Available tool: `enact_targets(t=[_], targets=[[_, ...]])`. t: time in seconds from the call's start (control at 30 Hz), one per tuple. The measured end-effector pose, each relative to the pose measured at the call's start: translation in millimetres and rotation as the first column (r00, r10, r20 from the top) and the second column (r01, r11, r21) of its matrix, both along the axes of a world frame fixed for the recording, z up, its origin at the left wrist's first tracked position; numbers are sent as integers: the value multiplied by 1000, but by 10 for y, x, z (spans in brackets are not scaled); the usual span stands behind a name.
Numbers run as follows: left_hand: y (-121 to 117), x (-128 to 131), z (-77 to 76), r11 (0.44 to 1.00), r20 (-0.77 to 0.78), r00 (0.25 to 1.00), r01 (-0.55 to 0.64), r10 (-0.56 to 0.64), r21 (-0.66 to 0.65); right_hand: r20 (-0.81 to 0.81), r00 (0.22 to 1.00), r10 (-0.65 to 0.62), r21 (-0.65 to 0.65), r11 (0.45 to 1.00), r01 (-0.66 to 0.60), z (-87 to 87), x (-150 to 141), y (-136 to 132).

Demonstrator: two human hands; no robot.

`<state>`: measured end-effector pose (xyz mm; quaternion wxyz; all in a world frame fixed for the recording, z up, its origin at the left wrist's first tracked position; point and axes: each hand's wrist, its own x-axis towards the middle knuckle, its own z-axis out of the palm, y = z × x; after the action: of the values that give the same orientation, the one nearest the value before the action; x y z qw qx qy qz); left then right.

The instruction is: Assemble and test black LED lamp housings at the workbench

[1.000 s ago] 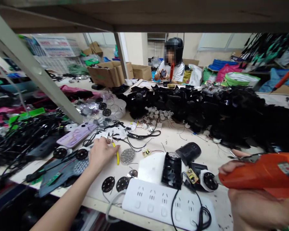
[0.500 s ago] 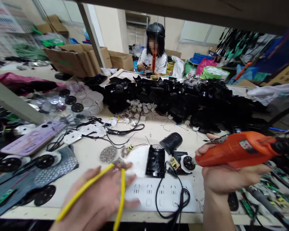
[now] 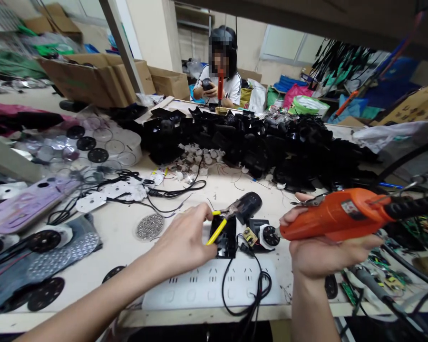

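Two tools are held at lower centre of the frame. Yellow-handled pliers (image 3: 223, 221) are gripped in the closed fingers of the left hand (image 3: 183, 242), just above a black housing (image 3: 225, 237) on the desk (image 3: 185, 199). An orange electric screwdriver (image 3: 337, 219) is enclosed by the right hand (image 3: 323, 254), its tip beside a round black part (image 3: 270, 235). A white power strip (image 3: 214, 287) lies below.
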<state>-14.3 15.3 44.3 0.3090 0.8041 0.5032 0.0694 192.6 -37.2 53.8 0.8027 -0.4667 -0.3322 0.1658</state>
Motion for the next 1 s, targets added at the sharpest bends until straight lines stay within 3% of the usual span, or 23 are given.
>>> enact_targets(t=[0.1,0.23,0.53,0.77,1.0], targets=[[61,202,-74,965,-93,976,209,-196,159,-23,1000,-8,-1,1000,8,5,-11,-9],[41,362,-151,901,-149,923,380,-355,209,-23,999,-24,-29,999,24,1,-27,-18],[52,445,-208,839,-140,883,470,-448,275,-106,994,-12,-35,999,8,-18,-10,-30],[55,459,-188,804,-132,848,529,-514,272,-68,998,-1,21,1000,3,-72,38,-4],[38,530,-225,827,-96,857,513,-505,228,-22,999,-32,24,999,33,-49,37,-21]])
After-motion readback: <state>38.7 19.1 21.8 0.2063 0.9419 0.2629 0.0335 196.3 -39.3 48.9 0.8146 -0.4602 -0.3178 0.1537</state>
